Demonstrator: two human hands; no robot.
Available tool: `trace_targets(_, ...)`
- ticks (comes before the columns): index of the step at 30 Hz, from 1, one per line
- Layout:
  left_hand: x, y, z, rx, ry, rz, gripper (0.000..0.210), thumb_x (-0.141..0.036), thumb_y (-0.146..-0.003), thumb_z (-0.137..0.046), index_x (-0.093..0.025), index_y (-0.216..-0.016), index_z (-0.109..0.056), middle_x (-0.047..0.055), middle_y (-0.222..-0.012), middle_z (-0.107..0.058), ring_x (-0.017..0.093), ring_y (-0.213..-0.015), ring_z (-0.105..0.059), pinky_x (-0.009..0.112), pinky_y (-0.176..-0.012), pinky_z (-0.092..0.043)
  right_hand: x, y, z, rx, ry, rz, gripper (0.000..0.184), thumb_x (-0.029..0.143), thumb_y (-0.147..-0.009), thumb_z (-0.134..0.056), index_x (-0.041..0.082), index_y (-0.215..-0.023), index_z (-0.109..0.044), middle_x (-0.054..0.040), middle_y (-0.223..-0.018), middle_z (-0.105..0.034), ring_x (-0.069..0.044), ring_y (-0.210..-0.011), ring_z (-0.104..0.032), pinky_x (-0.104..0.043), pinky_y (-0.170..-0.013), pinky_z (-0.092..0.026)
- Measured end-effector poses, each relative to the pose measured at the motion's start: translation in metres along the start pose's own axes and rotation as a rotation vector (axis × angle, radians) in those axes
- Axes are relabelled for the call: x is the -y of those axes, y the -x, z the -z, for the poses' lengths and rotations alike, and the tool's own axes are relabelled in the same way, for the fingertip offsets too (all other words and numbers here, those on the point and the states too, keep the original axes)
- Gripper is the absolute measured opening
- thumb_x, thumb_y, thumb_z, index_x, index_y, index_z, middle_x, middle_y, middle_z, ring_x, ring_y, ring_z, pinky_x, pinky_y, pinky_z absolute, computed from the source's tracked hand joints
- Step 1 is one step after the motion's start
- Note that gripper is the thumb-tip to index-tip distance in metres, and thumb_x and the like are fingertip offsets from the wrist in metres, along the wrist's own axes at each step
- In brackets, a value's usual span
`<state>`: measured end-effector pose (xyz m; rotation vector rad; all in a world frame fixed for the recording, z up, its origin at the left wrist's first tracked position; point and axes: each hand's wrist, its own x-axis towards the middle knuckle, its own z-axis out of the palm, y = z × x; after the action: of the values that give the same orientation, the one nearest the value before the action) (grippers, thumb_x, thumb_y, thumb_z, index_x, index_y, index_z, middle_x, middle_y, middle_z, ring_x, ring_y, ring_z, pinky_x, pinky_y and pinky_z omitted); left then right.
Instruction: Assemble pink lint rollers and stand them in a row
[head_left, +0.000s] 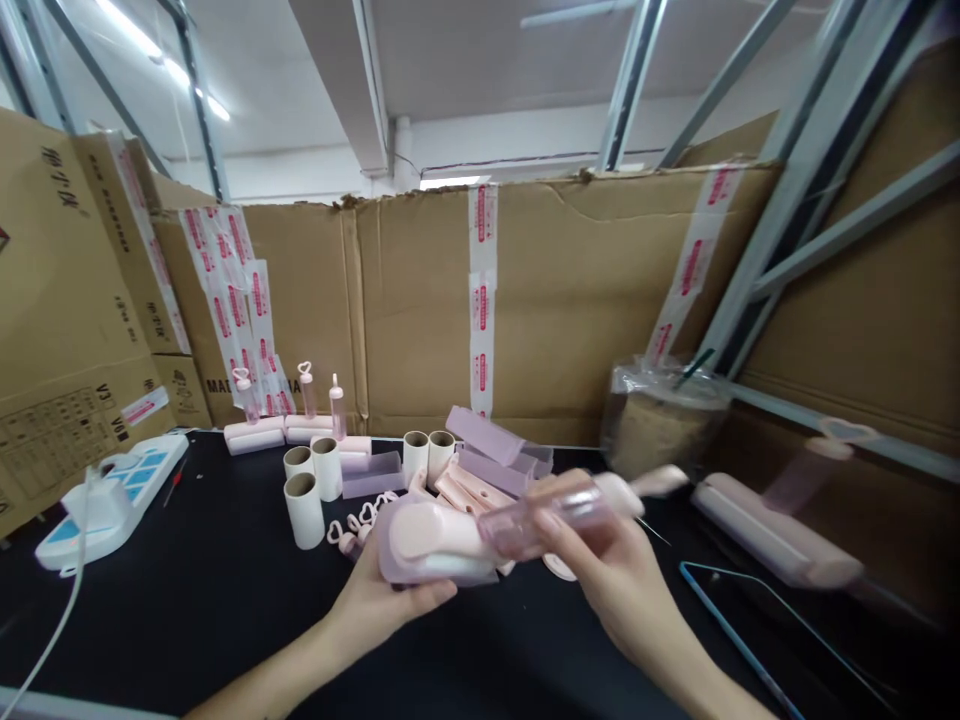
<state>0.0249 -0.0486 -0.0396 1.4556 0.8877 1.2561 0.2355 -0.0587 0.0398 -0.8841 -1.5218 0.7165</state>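
Between my hands is a pink lint roller (pixel 439 530) with a lilac cover. My left hand (pixel 386 585) is closed round its roller head, thumb along the lower side. My right hand (pixel 600 550) grips the see-through pink handle (pixel 517 525), slightly smeared by motion. A pale pink end piece (pixel 660 482) sticks out beyond the right fingers. Behind the left hand lie heart-shaped pink loops (pixel 367 513). Lilac covers (pixel 487 437) and pink plastic parts (pixel 461 488) are heaped just past the held roller, partly hidden by it.
White rolls (pixel 305 512) stand left of centre on the black table (pixel 187 620). Assembled lint rollers (pixel 255 435) line the back left; another (pixel 780 530) lies right. A power strip (pixel 112 510), a bagged drink cup (pixel 660 420) and a blue-edged phone-like object (pixel 739 625) flank the workspace. Cardboard (pixel 412 300) walls the back.
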Motion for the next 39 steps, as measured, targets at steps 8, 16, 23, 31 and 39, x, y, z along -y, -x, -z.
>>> trace_targets(8, -0.002, -0.003, 0.000, 0.053, 0.141, -0.011, 0.054, -0.022, -0.061, -0.079, -0.017, -0.108, -0.053, 0.011, -0.117, -0.059, 0.029, -0.110, -0.054, 0.041, -0.094, -0.043, -0.023, 0.005, 0.019, 0.234, 0.144, 0.251, 0.030, 0.049, -0.080, -0.057, 0.024, -0.096, -0.062, -0.0056, -0.088, -0.065, -0.020, -0.078, -0.064, -0.028, -0.067, -0.054)
trace_targets(16, -0.015, -0.013, -0.019, -0.072, 0.362, 0.088, 0.049, -0.022, -0.070, -0.074, -0.021, -0.115, -0.054, 0.006, -0.107, -0.066, 0.021, -0.104, -0.058, 0.031, -0.092, -0.043, -0.041, 0.024, -0.003, 0.071, 0.354, 0.666, 0.033, 0.030, -0.081, -0.062, 0.026, -0.114, -0.060, -0.0074, -0.097, -0.059, -0.021, -0.088, -0.061, -0.030, -0.072, -0.055)
trace_targets(23, -0.029, -0.007, -0.017, 0.287, 0.633, 0.119, 0.056, -0.031, -0.068, -0.074, -0.016, -0.119, -0.057, 0.012, -0.110, -0.066, 0.030, -0.107, -0.058, 0.041, -0.094, -0.042, -0.042, 0.040, -0.023, 0.292, 0.628, 0.716, 0.042, 0.009, -0.081, -0.055, 0.024, -0.120, -0.057, -0.0088, -0.104, -0.061, -0.018, -0.093, -0.064, -0.024, -0.076, -0.055)
trace_targets(31, -0.021, -0.006, -0.007, 0.307, 0.621, 0.343, 0.031, -0.017, -0.075, -0.061, -0.008, -0.105, -0.064, 0.016, -0.099, -0.068, 0.027, -0.094, -0.063, 0.032, -0.068, -0.053, -0.017, 0.031, -0.008, 0.165, 0.546, 0.662, 0.043, 0.003, -0.076, -0.048, 0.021, -0.114, -0.056, -0.0077, -0.097, -0.063, -0.018, -0.087, -0.062, -0.029, -0.075, -0.054)
trace_targets(39, -0.006, 0.001, -0.004, 0.544, 0.586, 0.513, 0.045, -0.017, -0.067, -0.066, -0.012, -0.110, -0.052, 0.008, -0.071, -0.068, 0.016, -0.050, -0.064, 0.018, -0.037, -0.046, -0.018, -0.011, 0.002, 0.571, 0.271, -0.120, 0.043, 0.047, -0.082, -0.053, 0.020, -0.115, -0.056, -0.0071, -0.096, -0.064, -0.019, -0.080, -0.061, -0.033, -0.068, -0.053)
